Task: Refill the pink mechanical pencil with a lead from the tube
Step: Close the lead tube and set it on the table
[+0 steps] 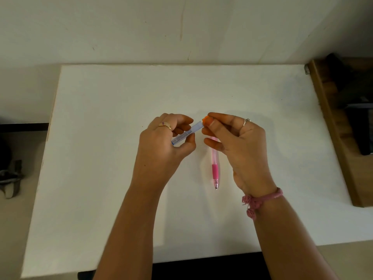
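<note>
Holding the tube [186,133] in your left hand [165,142], your grip there is closed round its lower half, mouth aimed toward 2 o'clock. Your right hand [238,142] pinches the orange cap [206,120] between thumb and forefinger, just beside the tube's mouth; whether cap and tube touch cannot be told. The pencil [215,168] lies on the tabletop [101,158] under your right hand, tip toward 6 o'clock, its upper end covered by your fingers.

Risks, as judged: with the mouth open, tilting the tube further could spill leads onto the white surface, where they would be hard to find and easy to snap. The small cap could slip from the pinch.

No lead is visible. The tube's contents and label are unreadable.
</note>
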